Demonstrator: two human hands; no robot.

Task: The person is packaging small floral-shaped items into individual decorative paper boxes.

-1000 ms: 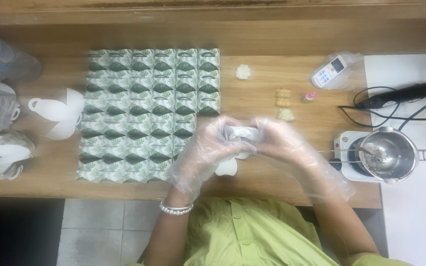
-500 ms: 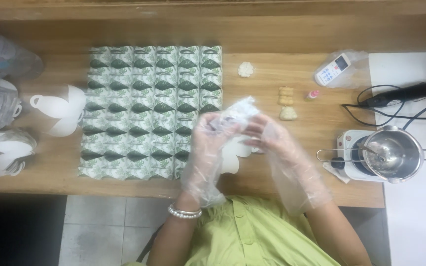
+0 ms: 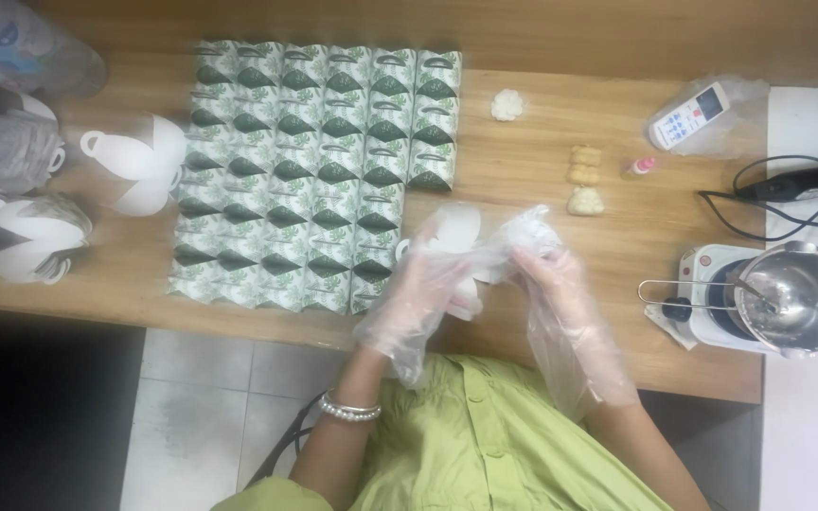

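Observation:
Both my hands wear loose clear plastic gloves above the wooden table (image 3: 542, 142). My left hand (image 3: 428, 289) holds a flat white cup-shaped paper cutout (image 3: 454, 229) at its lower part. My right hand (image 3: 546, 260) pinches a small white crumpled piece (image 3: 529, 230) next to that cutout. The two hands are close together, just right of a large block of green-and-white leaf-patterned folded paper boxes (image 3: 319, 170) set out in rows.
White cup-shaped cutouts (image 3: 134, 166) and stacks of them (image 3: 21, 241) lie at the left. A white flower-shaped piece (image 3: 506, 104), tan lumps (image 3: 584, 180), a small bottle (image 3: 641, 167), a remote (image 3: 688, 115), and a metal pot on a small heater (image 3: 788, 298) sit to the right.
My hands have shifted up and apart from a tight clasp; the white cutout now shows spread out between them, with my right hand on a crumpled white piece.

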